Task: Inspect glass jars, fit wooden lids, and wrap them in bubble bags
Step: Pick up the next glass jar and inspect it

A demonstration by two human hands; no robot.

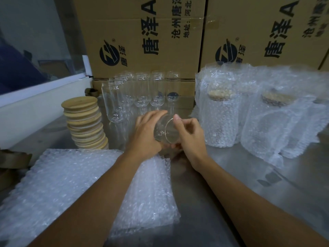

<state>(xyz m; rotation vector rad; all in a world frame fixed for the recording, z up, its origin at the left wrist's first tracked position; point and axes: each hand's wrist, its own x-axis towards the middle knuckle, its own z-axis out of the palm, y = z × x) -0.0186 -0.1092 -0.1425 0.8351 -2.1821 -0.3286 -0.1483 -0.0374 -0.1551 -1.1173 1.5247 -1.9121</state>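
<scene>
Left hand (145, 130): fingers wrapped over the far side of a glass jar (164, 131), which is held tilted above the bench (231, 175), mouth turned nearward. Right hand (188, 132): rim pinched, remaining fingers curled. Both forearms are extended from the near edge.

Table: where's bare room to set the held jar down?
Bare steel between the flat bubble bags and the wrapped jars, running toward the right forearm. Crowded: lid stack and empty jars at back left.
</scene>
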